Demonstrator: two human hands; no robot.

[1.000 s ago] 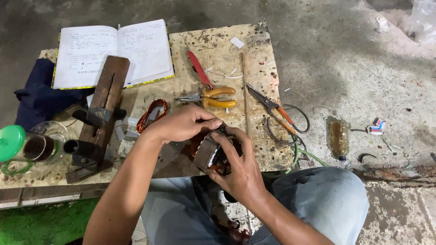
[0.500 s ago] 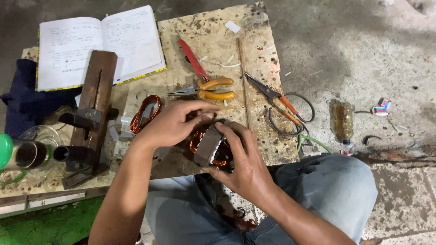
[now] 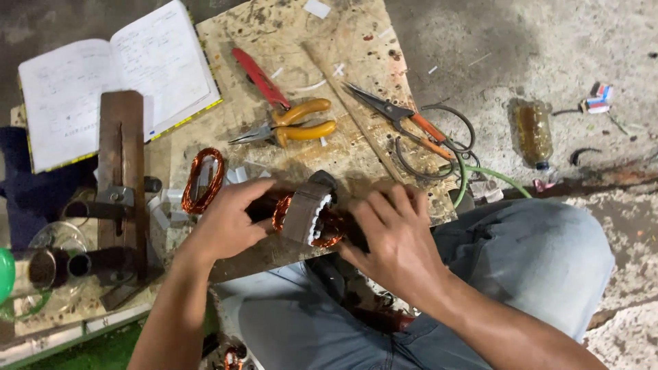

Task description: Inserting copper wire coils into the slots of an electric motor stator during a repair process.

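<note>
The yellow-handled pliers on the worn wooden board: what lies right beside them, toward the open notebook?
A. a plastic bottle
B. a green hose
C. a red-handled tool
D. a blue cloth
C: the red-handled tool lies slanted on the wooden board, its lower end meeting the yellow-handled pliers, on the side toward the open notebook.

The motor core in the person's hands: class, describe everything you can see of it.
The motor core is a grey, slotted metal block with white slot liners showing at one face and copper wire bulging from both ends. It lies tilted at the near edge of the scuffed wooden board. The left hand grips one end and the right hand covers the other.
</note>
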